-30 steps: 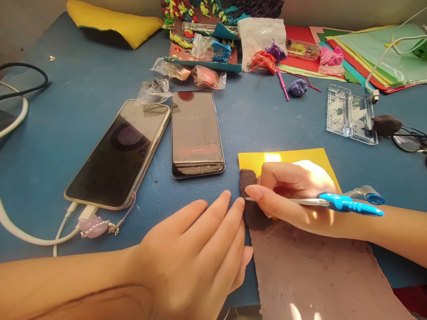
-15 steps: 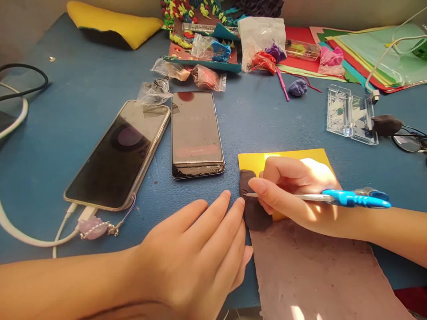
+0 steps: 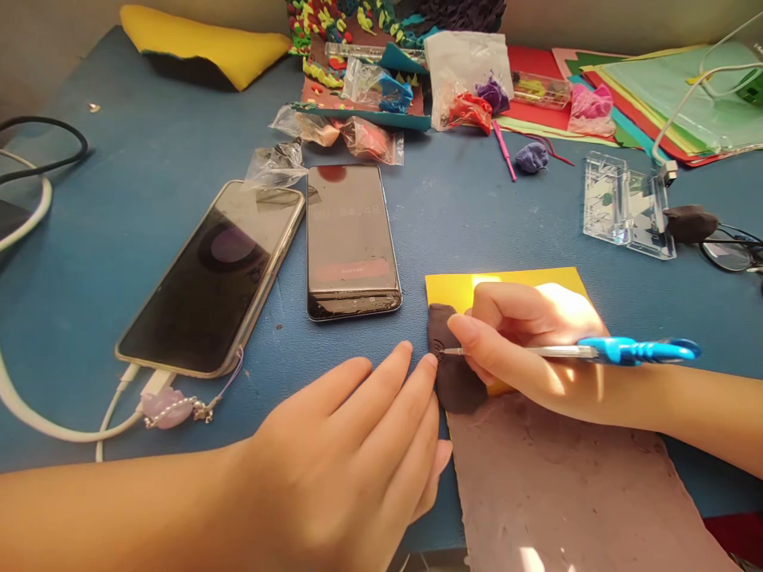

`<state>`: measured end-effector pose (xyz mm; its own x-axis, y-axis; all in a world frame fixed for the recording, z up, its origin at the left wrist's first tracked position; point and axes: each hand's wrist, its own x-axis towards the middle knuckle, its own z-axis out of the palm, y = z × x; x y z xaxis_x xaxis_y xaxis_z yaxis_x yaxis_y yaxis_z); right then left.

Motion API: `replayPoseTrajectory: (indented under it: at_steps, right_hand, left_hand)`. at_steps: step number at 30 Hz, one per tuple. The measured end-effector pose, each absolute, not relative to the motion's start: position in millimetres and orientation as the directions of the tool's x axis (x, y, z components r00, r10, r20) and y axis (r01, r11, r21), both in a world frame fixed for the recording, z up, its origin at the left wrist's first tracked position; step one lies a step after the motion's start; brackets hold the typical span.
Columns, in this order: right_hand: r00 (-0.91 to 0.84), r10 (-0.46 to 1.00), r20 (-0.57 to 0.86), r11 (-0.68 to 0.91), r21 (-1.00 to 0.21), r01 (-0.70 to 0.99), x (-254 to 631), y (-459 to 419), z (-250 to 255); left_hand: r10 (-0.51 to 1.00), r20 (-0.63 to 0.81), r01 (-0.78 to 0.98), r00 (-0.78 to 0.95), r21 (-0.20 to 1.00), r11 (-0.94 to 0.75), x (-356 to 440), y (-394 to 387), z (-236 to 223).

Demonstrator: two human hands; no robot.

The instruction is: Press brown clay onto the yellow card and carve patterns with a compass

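Note:
My right hand pinches the metal part of a pair of scissors with blue handles, which point right over my wrist. The thin tip touches a flattened dark brown piece of clay, where small curved marks show. This clay lies at the left edge of a yellow sheet, whose lower part bears a mauve-brown clay layer. My left hand lies with fingers stretched out, fingertips against the dark clay's left edge. The scissors' middle is partly hidden behind my right hand.
Left of the sheet lie a phone and a larger phone with white cables. Bagged clay, a purple clay lump, and a pink stick are farther back. A clear plastic case and glasses lie at right.
The scissors have turned slightly in my right hand and their tip has shifted a little right. More curved marks show on the dark clay. My left hand stays in place.

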<state>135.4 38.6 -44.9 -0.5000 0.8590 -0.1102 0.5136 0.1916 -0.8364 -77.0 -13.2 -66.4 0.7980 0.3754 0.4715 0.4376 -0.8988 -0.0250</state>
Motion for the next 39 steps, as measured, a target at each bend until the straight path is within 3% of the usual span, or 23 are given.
replayPoseTrajectory:
  at_steps: [6,27,35,39]
  right_hand:
    - [-0.539,0.840,-0.065,0.253,-0.831,0.495,136.9,38.9,-45.4]
    - [-0.545,0.820,-0.172,0.168,-0.839,0.517,137.6,38.7,-43.0]
    - [-0.348,0.937,-0.037,0.145,-0.864,0.482,138.3,37.2,-41.4]
    - [-0.406,0.913,-0.042,0.182,-0.849,0.496,143.6,37.2,-41.4]
  left_hand:
    - [0.385,0.462,0.442,0.799,-0.018,-0.897,-76.2,-12.6,-65.7]
    - [0.385,0.460,0.438,0.801,-0.012,-0.899,-75.9,-12.4,-65.3]
    - [0.389,0.456,0.442,0.801,-0.012,-0.897,-76.2,-11.9,-64.3]
    - [0.394,0.460,0.452,0.796,-0.019,-0.892,-77.1,-11.1,-63.9]
